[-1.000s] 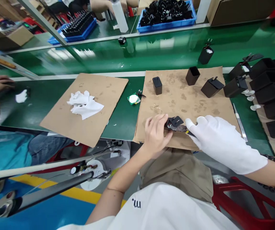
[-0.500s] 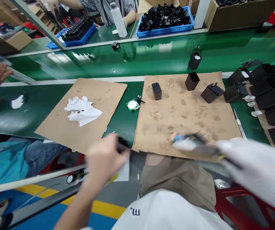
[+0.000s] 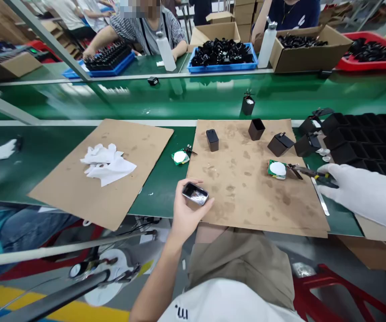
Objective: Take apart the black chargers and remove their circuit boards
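the left hand [image 3: 186,216] curls round the case [image 3: 200,198] by the left edge of the cardboard [image 3: 240,203], while the right hand [image 3: 349,184], wrapped round pliers [image 3: 304,170], should squeeze gently beside the circuit board [image 3: 276,169].

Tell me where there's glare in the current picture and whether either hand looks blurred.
Head view: pale reflected streaks on the green belt, toward its left; head view: the white disc near the pliers looks washed out; head view: the left hand and its black casing look fairly sharp, and the gloved right hand shows no obvious motion blur.
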